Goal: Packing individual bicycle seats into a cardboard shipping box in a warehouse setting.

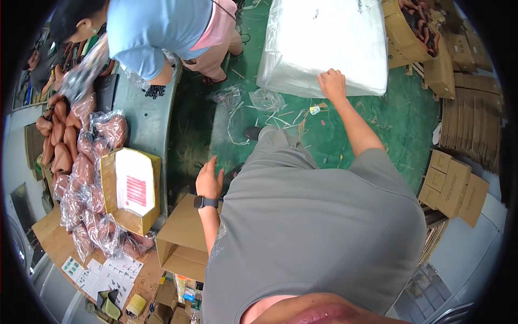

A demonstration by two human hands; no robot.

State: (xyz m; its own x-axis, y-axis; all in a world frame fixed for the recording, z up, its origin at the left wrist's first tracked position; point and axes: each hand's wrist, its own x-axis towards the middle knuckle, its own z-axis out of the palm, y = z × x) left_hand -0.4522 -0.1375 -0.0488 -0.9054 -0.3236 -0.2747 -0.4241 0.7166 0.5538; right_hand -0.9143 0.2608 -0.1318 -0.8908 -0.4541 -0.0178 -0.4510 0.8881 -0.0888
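My right hand (332, 85) is at the near edge of a big white bundle (329, 46) wrapped in clear plastic. Its fingers are curled against the wrapping; what lies under the fingertips is hidden. My left hand (209, 182), with a dark watch (205, 202) on the wrist, is held in the air with fingers apart and nothing in it. Below that hand stands an open brown cardboard carton (181, 237). Left of it, on the bench, is a yellowish box (108, 186) with a white, red-printed inner face.
Brown glossy rounded pieces (65, 135), many bagged in clear plastic, cover the bench (143, 127). A person in a blue shirt (156, 29) leans over its far end. Plastic scraps (267, 100) litter the green floor. Flattened cardboard (469, 124) and cartons (450, 181) stand at the right.
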